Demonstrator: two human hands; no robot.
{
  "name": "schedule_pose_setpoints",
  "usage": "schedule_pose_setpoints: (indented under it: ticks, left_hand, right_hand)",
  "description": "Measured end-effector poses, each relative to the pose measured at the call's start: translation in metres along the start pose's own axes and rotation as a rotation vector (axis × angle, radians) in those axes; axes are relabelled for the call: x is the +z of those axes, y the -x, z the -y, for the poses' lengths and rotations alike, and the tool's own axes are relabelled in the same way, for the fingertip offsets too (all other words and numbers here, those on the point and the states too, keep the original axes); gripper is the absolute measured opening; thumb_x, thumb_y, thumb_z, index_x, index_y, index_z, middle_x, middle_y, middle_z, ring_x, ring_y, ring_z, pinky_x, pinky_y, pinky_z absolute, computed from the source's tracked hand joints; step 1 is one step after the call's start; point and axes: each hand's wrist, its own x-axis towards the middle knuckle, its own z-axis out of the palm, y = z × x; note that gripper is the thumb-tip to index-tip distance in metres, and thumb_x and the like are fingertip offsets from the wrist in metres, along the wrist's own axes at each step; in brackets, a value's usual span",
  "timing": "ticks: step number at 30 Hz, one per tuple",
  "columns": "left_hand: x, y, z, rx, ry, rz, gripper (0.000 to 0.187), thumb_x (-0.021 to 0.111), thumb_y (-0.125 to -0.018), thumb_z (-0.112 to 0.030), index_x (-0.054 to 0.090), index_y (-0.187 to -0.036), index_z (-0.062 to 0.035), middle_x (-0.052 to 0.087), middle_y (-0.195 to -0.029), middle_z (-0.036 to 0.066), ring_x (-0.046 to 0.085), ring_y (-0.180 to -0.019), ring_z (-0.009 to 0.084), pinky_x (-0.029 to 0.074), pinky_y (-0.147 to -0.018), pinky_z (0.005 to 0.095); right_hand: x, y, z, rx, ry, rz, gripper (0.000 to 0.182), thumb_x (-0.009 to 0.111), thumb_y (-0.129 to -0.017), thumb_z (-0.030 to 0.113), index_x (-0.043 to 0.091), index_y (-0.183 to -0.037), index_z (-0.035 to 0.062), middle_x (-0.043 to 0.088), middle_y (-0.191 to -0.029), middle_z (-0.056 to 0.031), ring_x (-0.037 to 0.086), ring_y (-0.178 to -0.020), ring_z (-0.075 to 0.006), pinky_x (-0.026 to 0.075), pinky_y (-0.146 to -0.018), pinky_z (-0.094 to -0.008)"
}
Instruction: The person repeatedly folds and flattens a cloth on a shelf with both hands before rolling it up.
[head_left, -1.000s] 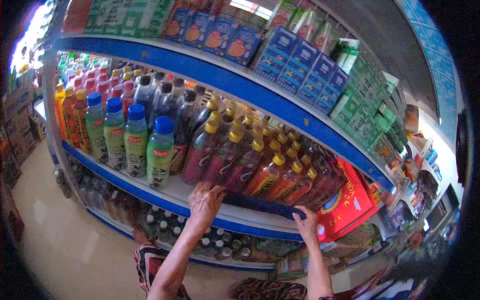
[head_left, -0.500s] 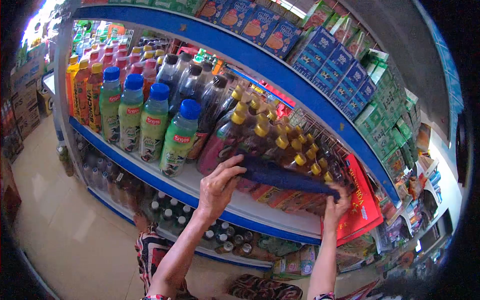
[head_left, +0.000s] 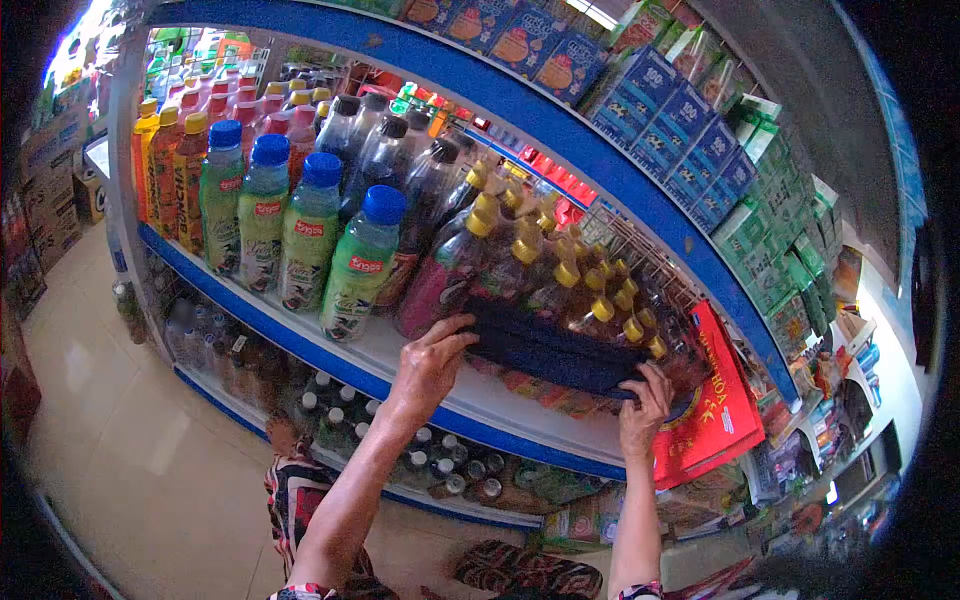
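A dark navy cloth (head_left: 556, 352) is stretched between my two hands, in front of the yellow-capped bottles (head_left: 525, 245) on the shelf. Its left end is pinched by the fingers of my left hand (head_left: 432, 362), beside a bottle with a pink label (head_left: 440, 280). My right hand (head_left: 643, 408) grips the other end, close to a red printed bag or box (head_left: 715, 410). The cloth sags a little and hides the lower parts of several bottles. A green Tingco bottle (head_left: 360, 268) with a blue cap stands at the shelf front, left of my left hand.
More drinks line the shelf: orange bottles (head_left: 188, 185) at the left, dark-capped bottles (head_left: 380, 165) behind. Blue milk cartons (head_left: 665, 135) and green cartons (head_left: 775, 245) fill the shelf above. White-capped bottles (head_left: 345, 415) stand below. The blue shelf edge (head_left: 400, 395) runs between the levels.
My right hand has moved left and slightly down, and my left hand has shifted slightly left. The cloth has gone from a narrow taut band to a broader, looser drape.
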Motion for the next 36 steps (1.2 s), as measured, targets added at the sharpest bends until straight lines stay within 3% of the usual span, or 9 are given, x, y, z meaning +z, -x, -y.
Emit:
schedule_pose_setpoints:
  ticks: [10,17,18,21,22,26,29,33,36]
  left_hand:
    - [-0.003,0.009,0.023,-0.048,-0.069,0.039,0.029,0.061,-0.071,0.008,0.068,-0.097,-0.0033,0.066,-0.105,0.014,0.064,-0.098,0.0329,0.052,-0.085,0.037]
    - [-0.017,0.005,0.018,-0.116,-0.044,0.08,0.023,0.058,-0.075,0.004,0.067,-0.095,-0.0029,0.066,-0.093,0.018,0.064,-0.086,0.035,0.051,-0.075,0.0394]
    - [-0.021,0.004,0.015,-0.128,-0.033,0.069,0.023,0.057,-0.076,0.004,0.067,-0.095,-0.0033,0.066,-0.091,0.019,0.064,-0.084,0.0352,0.05,-0.074,0.0402]
    - [-0.028,0.0,0.003,-0.251,0.025,0.047,0.022,0.058,-0.08,0.001,0.067,-0.099,-0.0045,0.066,-0.089,0.019,0.064,-0.082,0.0347,0.049,-0.072,0.0386]
    - [-0.024,0.002,0.014,-0.214,0.023,0.01,0.021,0.059,-0.082,-0.001,0.067,-0.1,-0.0054,0.066,-0.086,0.018,0.064,-0.079,0.0341,0.049,-0.07,0.0377]
    - [-0.024,0.001,0.018,-0.239,-0.014,-0.069,0.019,0.061,-0.082,-0.004,0.067,-0.1,-0.007,0.067,-0.085,0.018,0.065,-0.08,0.0363,0.05,-0.07,0.0406]
    - [-0.018,0.008,0.031,-0.341,-0.225,-0.026,0.021,0.062,-0.081,-0.009,0.067,-0.101,-0.0076,0.067,-0.088,0.019,0.064,-0.083,0.0377,0.05,-0.073,0.0447]
    - [-0.019,0.014,0.042,-0.385,-0.25,0.114,0.025,0.064,-0.079,-0.011,0.067,-0.103,-0.0084,0.067,-0.09,0.019,0.064,-0.086,0.0379,0.049,-0.077,0.0466]
    - [-0.025,0.016,0.046,-0.337,-0.244,0.147,0.026,0.066,-0.076,-0.009,0.068,-0.101,-0.0072,0.067,-0.09,0.02,0.064,-0.087,0.0373,0.049,-0.076,0.0446]
  right_hand:
    - [0.021,0.034,0.005,-0.031,0.137,0.111,0.028,0.062,-0.056,-0.001,0.066,-0.076,0.0183,0.06,-0.102,-0.0022,0.052,-0.105,-0.0278,0.037,-0.088,-0.0431]
    - [0.023,0.044,0.009,0.082,-0.228,0.202,0.029,0.059,-0.058,-0.005,0.066,-0.079,0.0132,0.063,-0.086,-0.0058,0.058,-0.092,-0.0272,0.041,-0.082,-0.0387]
    - [0.022,0.046,0.006,0.113,-0.333,0.197,0.027,0.059,-0.063,-0.008,0.066,-0.084,0.0084,0.063,-0.083,-0.0042,0.059,-0.085,-0.0211,0.044,-0.079,-0.0338]
    - [0.014,0.053,0.005,0.802,-0.784,0.306,0.022,0.061,-0.071,-0.003,0.065,-0.092,0.0044,0.063,-0.086,-0.0006,0.057,-0.086,-0.0125,0.044,-0.078,-0.0285]
    - [0.027,0.069,-0.018,0.637,-0.756,0.291,0.024,0.065,-0.078,0.005,0.064,-0.102,0.0036,0.061,-0.088,0.0015,0.055,-0.085,-0.0084,0.043,-0.077,-0.0246]
    - [0.031,0.073,0.002,0.856,-1.053,0.37,0.03,0.067,-0.082,0.012,0.062,-0.11,0.0035,0.063,-0.093,-0.0009,0.055,-0.081,-0.009,0.044,-0.076,-0.0247]
    - [0.045,0.085,0.004,0.924,-0.983,0.448,0.03,0.067,-0.082,0.011,0.062,-0.111,0.0022,0.063,-0.093,-0.001,0.056,-0.081,-0.0091,0.044,-0.074,-0.0249]
    - [0.048,0.078,0.007,0.882,-0.804,0.457,0.03,0.068,-0.08,0.006,0.062,-0.109,0.0019,0.064,-0.089,-0.0017,0.057,-0.075,-0.0095,0.045,-0.07,-0.0253]
    - [0.054,0.083,-0.002,0.665,-0.73,0.46,0.03,0.066,-0.08,0.003,0.061,-0.11,0.0025,0.062,-0.087,-0.0014,0.057,-0.074,-0.0086,0.046,-0.071,-0.0235]
